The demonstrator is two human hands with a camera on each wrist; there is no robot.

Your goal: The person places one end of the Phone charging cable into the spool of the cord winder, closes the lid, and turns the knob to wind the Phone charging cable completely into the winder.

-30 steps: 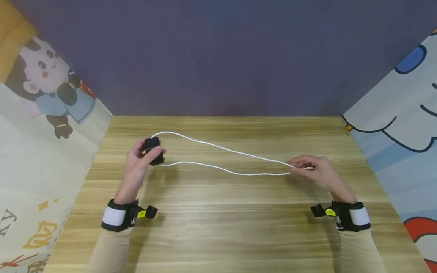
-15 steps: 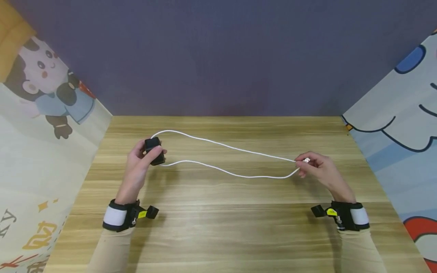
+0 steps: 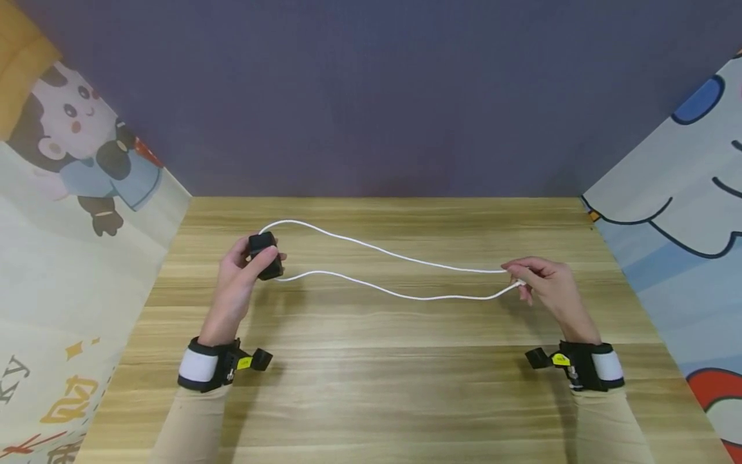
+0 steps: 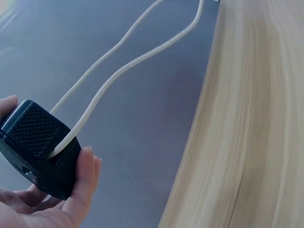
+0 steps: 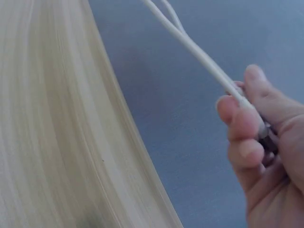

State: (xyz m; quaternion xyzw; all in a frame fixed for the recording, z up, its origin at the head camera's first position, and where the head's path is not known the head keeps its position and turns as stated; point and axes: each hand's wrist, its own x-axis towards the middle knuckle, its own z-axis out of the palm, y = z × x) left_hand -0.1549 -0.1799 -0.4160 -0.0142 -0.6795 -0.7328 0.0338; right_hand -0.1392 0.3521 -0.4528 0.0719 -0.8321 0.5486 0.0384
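My left hand (image 3: 236,277) holds a small black block (image 3: 264,241) between thumb and fingers, at the left of the table. In the left wrist view the block (image 4: 40,130) shows a finely patterned face, and a white cable (image 4: 107,88) comes out of it in two strands. Toward the right, my right hand (image 3: 551,287) pinches the far ends of the white cable (image 3: 348,239). One strand runs to the fingertips, the other passes under the thumb. A bit of metal shows among the curled fingers in the right wrist view, mostly hidden by the hand (image 5: 259,142).
Below the hands lies a wood-grain table (image 3: 382,386), bounded at the back by a dark blue-grey wall (image 3: 382,96). Side walls with cartoon prints stand at left (image 3: 52,258) and right (image 3: 684,258). Both wrists wear black straps with small cameras.
The right-hand fingers have shifted on the cable ends, and the strands now part at the fingers. A connector end that stuck up there is now hidden. The left hand has barely moved right.
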